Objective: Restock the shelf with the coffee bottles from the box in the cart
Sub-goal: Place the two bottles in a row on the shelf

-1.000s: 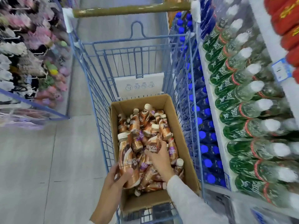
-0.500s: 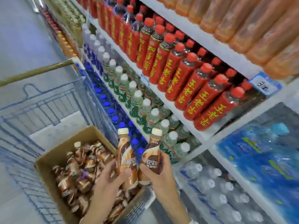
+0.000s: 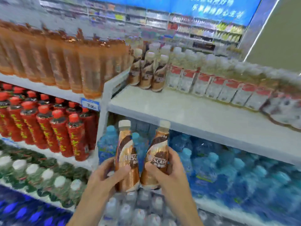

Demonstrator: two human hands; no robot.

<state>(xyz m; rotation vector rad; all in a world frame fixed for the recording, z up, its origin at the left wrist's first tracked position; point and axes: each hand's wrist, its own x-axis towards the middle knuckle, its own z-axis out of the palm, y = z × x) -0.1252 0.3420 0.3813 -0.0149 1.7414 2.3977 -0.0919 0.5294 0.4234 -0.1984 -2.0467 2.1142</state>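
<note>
Head view: my left hand (image 3: 104, 176) grips one brown-and-copper plastic coffee bottle (image 3: 126, 157), my right hand (image 3: 169, 173) another (image 3: 157, 162), both upright, below the white shelf board (image 3: 187, 110). Carrying step, I judge; next I lift them beside the shelved coffee bottles (image 3: 146, 72).

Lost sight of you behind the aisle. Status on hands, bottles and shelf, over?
Left hand and right hand each grip one upright coffee bottle, below the shelf. Three coffee bottles at shelf back; bare space in front. Nothing blocking.
</note>
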